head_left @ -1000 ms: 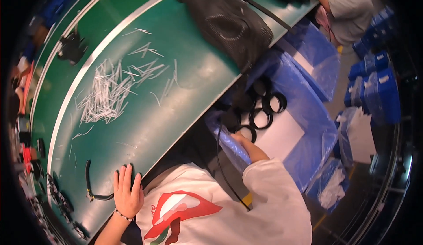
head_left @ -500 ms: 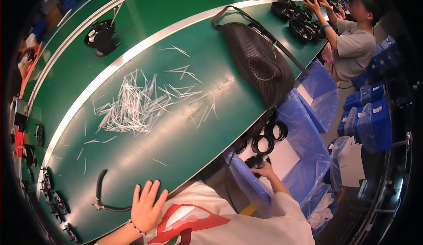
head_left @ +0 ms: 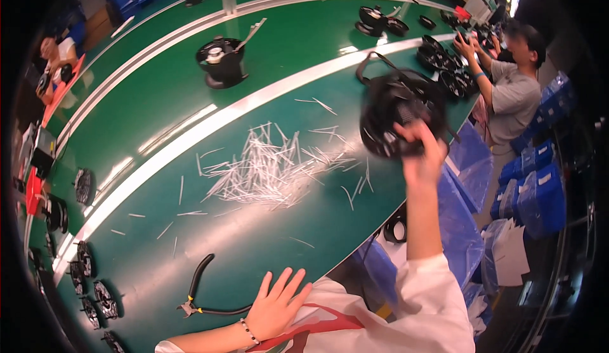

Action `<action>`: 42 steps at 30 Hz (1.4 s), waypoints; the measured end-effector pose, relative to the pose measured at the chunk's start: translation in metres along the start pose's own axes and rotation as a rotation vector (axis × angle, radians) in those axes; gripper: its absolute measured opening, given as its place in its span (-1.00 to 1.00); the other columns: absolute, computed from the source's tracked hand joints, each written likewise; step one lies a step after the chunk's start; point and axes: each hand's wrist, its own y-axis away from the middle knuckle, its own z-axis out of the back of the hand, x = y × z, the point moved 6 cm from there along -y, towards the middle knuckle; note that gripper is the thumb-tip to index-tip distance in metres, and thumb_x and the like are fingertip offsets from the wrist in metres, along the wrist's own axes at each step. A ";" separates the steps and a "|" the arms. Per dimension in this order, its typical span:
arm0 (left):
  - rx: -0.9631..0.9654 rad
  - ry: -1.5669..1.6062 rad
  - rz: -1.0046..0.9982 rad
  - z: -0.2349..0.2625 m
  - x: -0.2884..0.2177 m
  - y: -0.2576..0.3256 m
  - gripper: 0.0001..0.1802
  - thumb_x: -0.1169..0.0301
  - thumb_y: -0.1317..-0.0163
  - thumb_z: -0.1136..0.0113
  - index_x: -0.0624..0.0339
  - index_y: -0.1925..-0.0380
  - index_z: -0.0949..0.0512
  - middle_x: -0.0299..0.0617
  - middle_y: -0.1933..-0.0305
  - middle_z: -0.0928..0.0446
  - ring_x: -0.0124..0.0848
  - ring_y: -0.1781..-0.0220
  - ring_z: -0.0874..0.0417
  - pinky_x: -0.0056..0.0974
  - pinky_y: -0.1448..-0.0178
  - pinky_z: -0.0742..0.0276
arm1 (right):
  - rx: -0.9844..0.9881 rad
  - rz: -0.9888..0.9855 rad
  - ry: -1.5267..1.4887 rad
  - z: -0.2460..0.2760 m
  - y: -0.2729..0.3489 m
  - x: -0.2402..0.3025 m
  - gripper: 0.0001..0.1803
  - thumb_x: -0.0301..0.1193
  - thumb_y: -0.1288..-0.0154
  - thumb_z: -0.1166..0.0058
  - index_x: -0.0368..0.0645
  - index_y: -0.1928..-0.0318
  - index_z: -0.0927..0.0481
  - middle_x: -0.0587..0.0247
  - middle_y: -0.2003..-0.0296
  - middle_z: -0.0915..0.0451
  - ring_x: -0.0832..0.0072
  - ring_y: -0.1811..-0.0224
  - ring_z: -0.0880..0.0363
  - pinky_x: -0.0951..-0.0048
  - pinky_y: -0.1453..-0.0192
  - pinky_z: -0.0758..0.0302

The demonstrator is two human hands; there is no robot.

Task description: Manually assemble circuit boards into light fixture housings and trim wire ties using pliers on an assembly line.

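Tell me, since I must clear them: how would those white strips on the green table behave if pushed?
The white strips look thin and light, so they would probably slide and scatter. The loose, crisscrossed pile suggests they tangle rather than roll. The green table looks smooth, so little resistance.

Black round fan [head_left: 398, 117] – blurred, held up above green bench edge

- Single view only, head-worn, left unit of a side-by-side fisheye pair; no second view, so no shared area to note.
- Looks down and forward over the green workbench [head_left: 266, 239] from above the wearer's chest.
- Near field: own left hand [head_left: 276, 307] at lower edge, right hand [head_left: 422, 156] raised mid-frame.
- Far field: conveyor belt [head_left: 298, 42] curving toward the rim; straight edges bowed, corners black.
- Upright, not mirrored.
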 end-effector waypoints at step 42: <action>0.079 -0.194 0.029 -0.019 -0.009 -0.073 -0.53 0.47 -0.05 0.12 0.30 -0.04 -0.29 0.15 -0.20 -0.19 0.04 -0.21 -0.24 0.09 -0.19 -0.14 | 0.148 -0.217 1.745 0.412 0.150 -0.054 -0.63 -0.36 0.09 -0.13 -0.27 0.22 -0.48 -0.02 0.32 -0.51 0.13 0.25 -0.50 0.28 0.15 -0.42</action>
